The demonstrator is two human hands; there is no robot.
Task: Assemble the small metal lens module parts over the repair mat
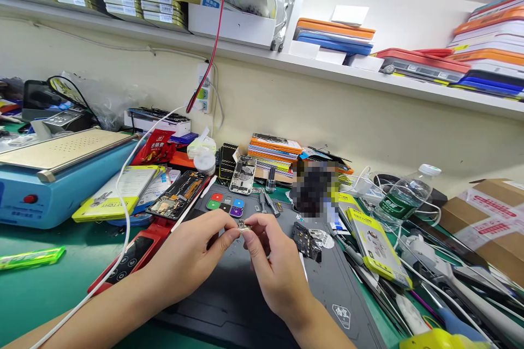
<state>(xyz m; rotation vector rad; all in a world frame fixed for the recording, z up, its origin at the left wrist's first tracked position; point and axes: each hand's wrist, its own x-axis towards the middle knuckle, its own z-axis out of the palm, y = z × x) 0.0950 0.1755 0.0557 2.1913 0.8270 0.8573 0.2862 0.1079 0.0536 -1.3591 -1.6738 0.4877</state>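
Note:
My left hand [200, 248] and my right hand [276, 262] meet above the dark grey work mat [233, 313]. Between their fingertips they pinch a small metallic electronic part [244, 226], too small to name. Just beyond lies an opened phone [243, 174] with its insides showing. To the right of my fingers is a black phone inner piece [305, 241]. Two grey screwdrivers [268, 202] rest on the mat near its coloured squares [226, 204]. Left of these, another disassembled phone [179, 194] leans over a red device [135, 256] with a black panel.
A blue machine with a metal plate [41, 185] stands left. Yellow battery boxes [376, 240], a water bottle [405, 196], loose tools and cables crowd the right. A white cable [118, 191] hangs across my left forearm. A shelf [245, 54] runs above.

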